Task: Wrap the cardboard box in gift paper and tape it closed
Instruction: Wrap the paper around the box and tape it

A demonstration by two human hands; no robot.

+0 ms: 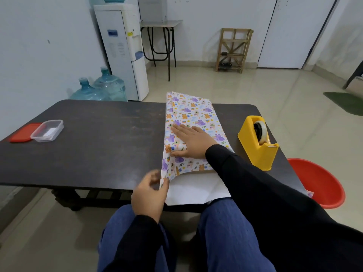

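Patterned gift paper [193, 112] with purple and orange animals lies folded over the box on the dark table [98, 146]; the cardboard itself is hidden under it. My right hand [191, 141] presses flat on top of the wrapped paper, fingers straight. At the near end the paper's white underside [194, 190] spreads out over the table edge. My left hand [150, 190] pinches the near left corner of the paper and lifts it a little. A yellow tape dispenser [259, 142] stands to the right of the package.
A clear plastic container [47, 130] with its red lid [24, 132] beside it sits at the table's left end. A red basin [318, 181] stands on the floor at the right. Water bottles and a dispenser [122, 50] line the far wall.
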